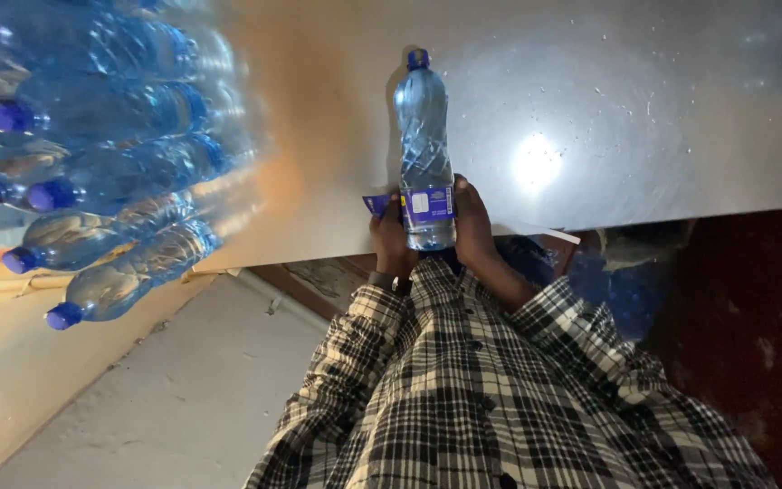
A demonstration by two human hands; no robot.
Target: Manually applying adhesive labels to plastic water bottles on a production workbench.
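Bottle (425,149) of clear blue plastic with a blue cap, at the centre of the frame, stands on the shiny metal table (644,100), near its front edge; its long axis runs straight away from the hands, cap toward the top of the frame, base toward the person; both hands close round its lower end from either side, at the blue label band (427,204); the left hand (393,243) sits on the left of the base, fingers curled and touching a loose flap of label that sticks out to the left; the right hand (475,226) wraps the right side, a little higher up; neither is clearly nearer; checked sleeves (463,380) fill the lower centre; a stack of like bottles (101,154), caps pointing left, fills the upper left, well apart from the held one.
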